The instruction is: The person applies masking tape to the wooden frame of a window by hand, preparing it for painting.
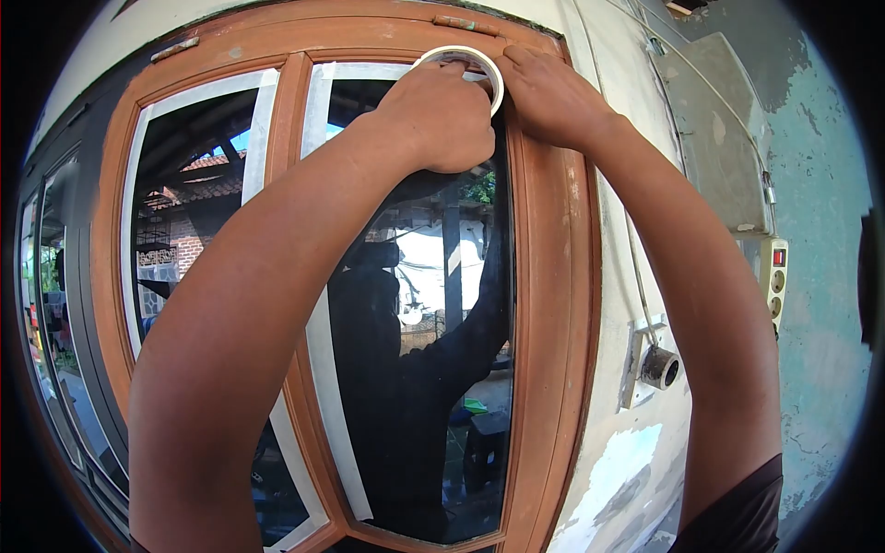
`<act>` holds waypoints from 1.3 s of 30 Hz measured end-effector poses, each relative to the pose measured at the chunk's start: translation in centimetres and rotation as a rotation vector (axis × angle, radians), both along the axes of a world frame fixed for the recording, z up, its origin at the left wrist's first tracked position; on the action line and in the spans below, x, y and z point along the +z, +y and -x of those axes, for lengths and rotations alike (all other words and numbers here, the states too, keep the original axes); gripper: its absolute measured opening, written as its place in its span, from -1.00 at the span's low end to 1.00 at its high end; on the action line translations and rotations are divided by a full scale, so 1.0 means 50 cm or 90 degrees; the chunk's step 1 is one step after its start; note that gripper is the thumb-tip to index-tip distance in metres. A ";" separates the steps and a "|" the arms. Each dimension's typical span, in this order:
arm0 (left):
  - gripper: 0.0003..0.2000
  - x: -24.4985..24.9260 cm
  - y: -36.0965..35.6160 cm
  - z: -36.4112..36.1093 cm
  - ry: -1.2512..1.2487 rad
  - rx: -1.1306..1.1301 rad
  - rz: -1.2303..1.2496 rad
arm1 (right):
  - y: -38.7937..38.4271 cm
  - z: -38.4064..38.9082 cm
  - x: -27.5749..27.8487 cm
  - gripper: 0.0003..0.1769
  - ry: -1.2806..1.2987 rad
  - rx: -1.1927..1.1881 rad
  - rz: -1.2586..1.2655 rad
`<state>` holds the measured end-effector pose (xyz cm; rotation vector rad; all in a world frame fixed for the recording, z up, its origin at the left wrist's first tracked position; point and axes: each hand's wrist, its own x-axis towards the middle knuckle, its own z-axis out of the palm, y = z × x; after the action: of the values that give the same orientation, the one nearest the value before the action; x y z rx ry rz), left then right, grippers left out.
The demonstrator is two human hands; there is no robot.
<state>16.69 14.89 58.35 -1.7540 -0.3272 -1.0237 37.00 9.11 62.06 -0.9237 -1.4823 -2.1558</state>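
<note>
My left hand [438,124] is closed around a roll of white masking tape [498,88] at the top of the right window pane [415,442]. Just to its right, my right hand [548,97] rests against the upper right corner of the brown wooden frame [553,323]. Its fingers are bent in, and whatever is at their tips is hidden. White masking tape strips [336,415] run down the left edge of this pane and along part of its top. More tape [263,120] borders the left pane [194,221].
Metal hinges [466,25] sit on the frame's top edge. On the wall to the right are a grey panel [714,129], hanging cables, a power strip [774,281] and a round fitting [660,367]. Dark-framed glass [69,304] stands at the far left.
</note>
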 end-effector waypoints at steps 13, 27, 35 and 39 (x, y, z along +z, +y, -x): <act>-0.58 0.006 -0.024 0.009 0.022 0.017 0.059 | 0.022 -0.001 -0.075 -0.74 0.378 0.469 0.025; -0.62 -0.010 -0.039 -0.013 0.020 0.073 0.000 | -0.137 0.065 -0.628 -0.90 0.447 0.598 0.277; -0.57 0.009 -0.066 -0.033 -0.017 0.083 0.103 | -0.203 0.162 -0.962 -0.84 0.630 0.749 0.446; -0.55 -0.003 -0.056 -0.046 -0.029 0.059 0.081 | -0.238 0.184 -1.100 -0.86 0.742 0.753 0.593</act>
<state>19.00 12.09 58.18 -1.8136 -0.5075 -0.9961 27.79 -2.81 7.05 -0.8672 -1.5706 0.0500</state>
